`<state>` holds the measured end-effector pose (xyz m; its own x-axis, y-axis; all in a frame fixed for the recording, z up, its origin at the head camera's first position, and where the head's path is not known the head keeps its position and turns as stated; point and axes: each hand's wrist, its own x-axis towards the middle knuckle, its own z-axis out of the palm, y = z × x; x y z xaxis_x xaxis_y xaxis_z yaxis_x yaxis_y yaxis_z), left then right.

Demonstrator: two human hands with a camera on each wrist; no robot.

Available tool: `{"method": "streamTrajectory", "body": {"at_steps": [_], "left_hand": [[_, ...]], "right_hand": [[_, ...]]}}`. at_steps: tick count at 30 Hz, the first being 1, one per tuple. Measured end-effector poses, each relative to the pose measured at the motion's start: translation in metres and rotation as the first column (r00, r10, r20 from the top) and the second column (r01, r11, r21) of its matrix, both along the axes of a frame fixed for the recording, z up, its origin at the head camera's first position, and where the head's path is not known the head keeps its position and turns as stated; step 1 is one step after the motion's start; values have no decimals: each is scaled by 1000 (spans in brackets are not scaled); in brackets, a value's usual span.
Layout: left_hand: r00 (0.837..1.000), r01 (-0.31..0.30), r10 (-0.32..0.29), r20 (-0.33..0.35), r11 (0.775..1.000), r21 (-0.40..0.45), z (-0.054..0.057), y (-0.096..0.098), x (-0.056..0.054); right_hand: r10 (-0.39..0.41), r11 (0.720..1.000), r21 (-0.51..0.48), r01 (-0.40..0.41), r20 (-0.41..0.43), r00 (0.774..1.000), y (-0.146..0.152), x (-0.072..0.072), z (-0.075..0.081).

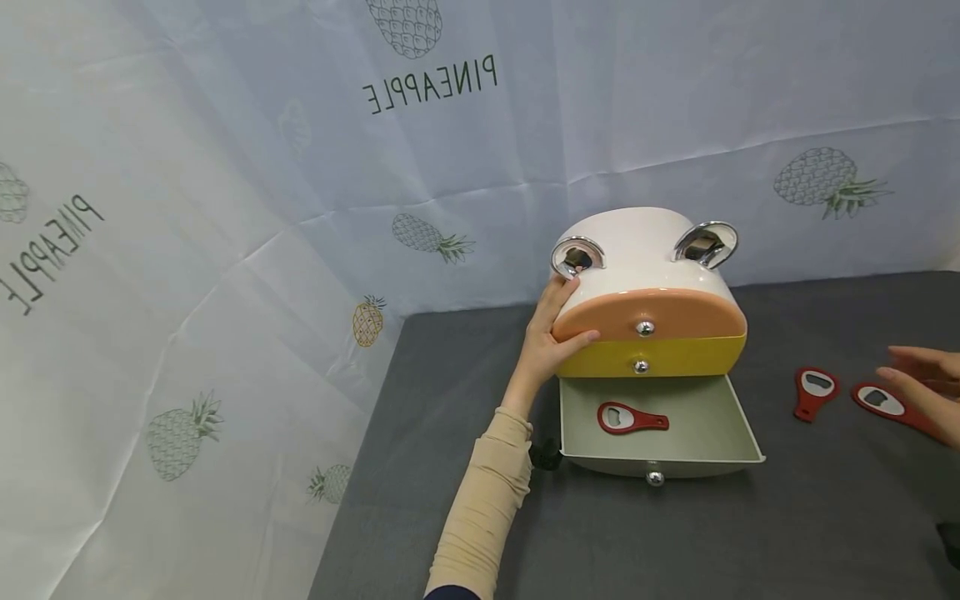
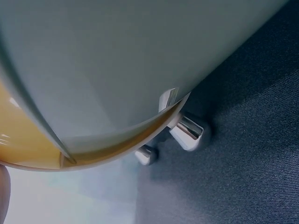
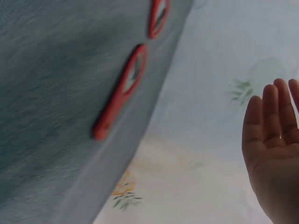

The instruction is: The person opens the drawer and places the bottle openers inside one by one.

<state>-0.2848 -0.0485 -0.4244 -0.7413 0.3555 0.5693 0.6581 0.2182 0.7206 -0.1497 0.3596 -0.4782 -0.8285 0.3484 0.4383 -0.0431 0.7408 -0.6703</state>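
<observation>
A white drawer box with two chrome ring-like pieces on top stands on the dark table. My left hand rests against its left side, thumb across the front and fingers extended up the side. The orange and yellow drawers are closed. The pale green bottom drawer is pulled out, with a red bottle opener lying in it. My right hand, fingers extended, is above a second bottle opener and partly hides it in the head view. A third bottle opener lies between that one and the drawer box.
A pale curtain printed with pineapples hangs behind and to the left of the grey table. Chrome feet stand under the drawer box in the left wrist view.
</observation>
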Motion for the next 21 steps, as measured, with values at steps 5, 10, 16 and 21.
{"method": "streamTrajectory", "body": {"at_steps": [5,10,16,21], "left_hand": [[1000,6,-6,-9,1000,8,-1,0,0],[1000,8,-8,-14,1000,8,0,1,0],[1000,6,-6,-23,1000,10,0,2,-1],[1000,2,-2,-31,1000,6,-1,1,-1]], "right_hand": [[-55,998,-17,58,157,986,34,-12,-44],[-55,998,-26,62,216,975,70,-25,-91],[-80,990,-86,110,302,950,78,-30,-104],[-87,982,-123,146,395,915,78,-27,-101]]}}
